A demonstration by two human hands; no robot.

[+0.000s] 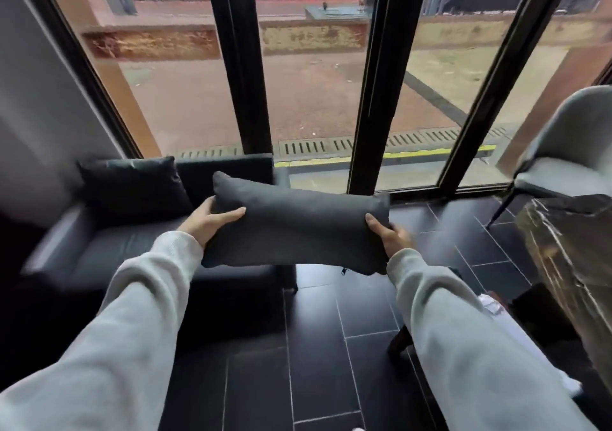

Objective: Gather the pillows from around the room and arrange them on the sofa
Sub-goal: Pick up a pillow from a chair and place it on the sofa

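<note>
I hold a dark grey pillow flat in the air between both hands, over the right end of the dark sofa and the tiled floor. My left hand grips its left edge, thumb on top. My right hand grips its right edge. A second dark pillow leans upright against the sofa's backrest at the left.
Tall black-framed windows stand right behind the sofa. A grey chair sits at the right by the glass. A dark marble-topped table juts in at the right edge. Black floor tiles lie below my arms.
</note>
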